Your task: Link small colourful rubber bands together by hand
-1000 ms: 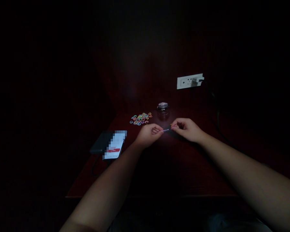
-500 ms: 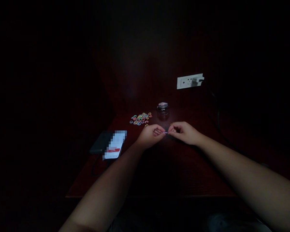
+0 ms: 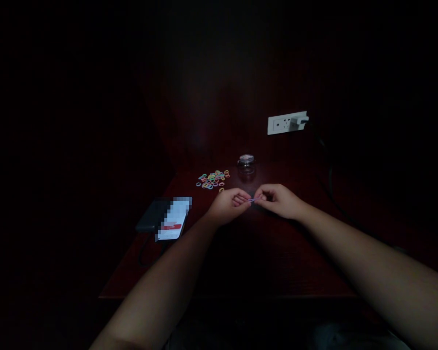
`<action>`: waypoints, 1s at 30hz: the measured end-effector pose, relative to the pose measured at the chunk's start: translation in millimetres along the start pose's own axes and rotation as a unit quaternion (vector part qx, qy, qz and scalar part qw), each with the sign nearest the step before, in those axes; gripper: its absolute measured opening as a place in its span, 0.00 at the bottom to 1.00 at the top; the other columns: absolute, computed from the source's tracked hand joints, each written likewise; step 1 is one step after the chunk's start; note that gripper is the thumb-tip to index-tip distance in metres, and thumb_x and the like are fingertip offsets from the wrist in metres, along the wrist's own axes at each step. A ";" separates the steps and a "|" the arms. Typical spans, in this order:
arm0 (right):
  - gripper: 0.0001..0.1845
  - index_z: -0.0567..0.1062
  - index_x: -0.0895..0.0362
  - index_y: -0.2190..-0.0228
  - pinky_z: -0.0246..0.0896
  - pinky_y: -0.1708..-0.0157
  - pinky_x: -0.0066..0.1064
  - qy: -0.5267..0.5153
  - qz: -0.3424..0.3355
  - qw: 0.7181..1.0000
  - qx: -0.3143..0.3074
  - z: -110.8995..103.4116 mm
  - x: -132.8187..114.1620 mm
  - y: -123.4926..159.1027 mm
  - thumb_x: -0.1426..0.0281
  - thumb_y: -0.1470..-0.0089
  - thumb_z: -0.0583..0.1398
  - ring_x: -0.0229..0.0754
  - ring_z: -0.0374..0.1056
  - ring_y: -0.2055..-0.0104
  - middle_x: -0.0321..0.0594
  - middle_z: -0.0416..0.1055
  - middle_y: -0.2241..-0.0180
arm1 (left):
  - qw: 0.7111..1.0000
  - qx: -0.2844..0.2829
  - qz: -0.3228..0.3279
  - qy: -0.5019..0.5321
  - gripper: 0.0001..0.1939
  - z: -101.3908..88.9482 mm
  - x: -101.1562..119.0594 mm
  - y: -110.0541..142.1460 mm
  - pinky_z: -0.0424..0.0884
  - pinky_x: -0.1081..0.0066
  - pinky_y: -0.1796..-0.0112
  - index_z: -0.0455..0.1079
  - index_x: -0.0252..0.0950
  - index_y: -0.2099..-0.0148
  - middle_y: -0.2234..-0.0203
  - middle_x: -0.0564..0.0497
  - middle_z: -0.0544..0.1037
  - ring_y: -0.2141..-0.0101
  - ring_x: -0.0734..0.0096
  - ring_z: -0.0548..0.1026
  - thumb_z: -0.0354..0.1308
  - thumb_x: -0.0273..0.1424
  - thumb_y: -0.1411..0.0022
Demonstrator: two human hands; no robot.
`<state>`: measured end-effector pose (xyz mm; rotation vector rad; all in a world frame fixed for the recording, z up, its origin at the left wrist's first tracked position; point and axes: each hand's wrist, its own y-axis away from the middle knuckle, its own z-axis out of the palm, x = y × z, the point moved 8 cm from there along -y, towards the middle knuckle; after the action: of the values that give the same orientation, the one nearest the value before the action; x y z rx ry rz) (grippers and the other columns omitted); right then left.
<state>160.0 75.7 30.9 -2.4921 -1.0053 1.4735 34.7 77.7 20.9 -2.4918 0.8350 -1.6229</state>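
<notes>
While many small coloured bands lie loose in a pile on the dark red table, one thin purple band is in hand, stretched between the fingertips, any joining or looping too small to tell. Left hand pinches one end and right hand the other, both grips narrow, fingertips near each other, with the round clear container beyond them, contents unclear.
</notes>
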 end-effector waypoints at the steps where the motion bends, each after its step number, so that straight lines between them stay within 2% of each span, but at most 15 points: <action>1: 0.12 0.73 0.61 0.72 0.55 0.75 0.26 0.000 0.002 1.000 0.001 -0.5 0.2 0.0 0.63 0.51 0.60 0.34 0.60 0.76 0.36 0.66 0.78 | 1.000 -0.001 0.000 0.001 0.11 0.3 -0.1 -0.2 0.70 0.77 0.71 0.71 0.29 0.62 0.74 0.49 0.75 0.74 0.79 0.72 0.62 0.29 0.49; 10: 0.13 0.72 0.61 0.73 0.54 0.76 0.26 -0.006 0.004 1.000 0.004 -1.0 -4.4 1.5 0.62 0.50 0.59 0.34 0.58 0.76 0.36 0.65 0.78 | 1.000 0.020 0.006 0.003 0.10 -4.1 -0.5 -0.5 0.69 0.77 0.71 0.71 0.30 0.63 0.73 0.49 0.75 0.74 0.79 0.72 0.60 0.30 0.47; 18: 0.12 0.75 0.61 0.70 0.55 0.74 0.27 0.047 -0.015 0.999 0.006 -1.2 -9.6 1.7 0.64 0.50 0.58 0.35 0.59 0.75 0.37 0.66 0.77 | 1.000 -0.001 0.003 -0.001 0.10 0.4 2.9 1.0 0.68 0.78 0.71 0.71 0.30 0.64 0.75 0.50 0.75 0.74 0.79 0.71 0.60 0.32 0.47; 30: 0.11 0.74 0.60 0.72 0.56 0.74 0.27 0.045 -0.026 0.998 0.026 -3.6 -13.2 1.8 0.64 0.50 0.59 0.36 0.61 0.74 0.38 0.68 0.77 | 1.000 0.003 -0.004 -0.004 0.11 1.4 2.5 1.0 0.69 0.77 0.72 0.71 0.30 0.64 0.75 0.50 0.75 0.75 0.79 0.71 0.60 0.33 0.47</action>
<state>159.6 67.7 42.1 -2.4522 -0.9951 1.3434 36.2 75.3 22.0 -2.4994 0.8194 -1.6149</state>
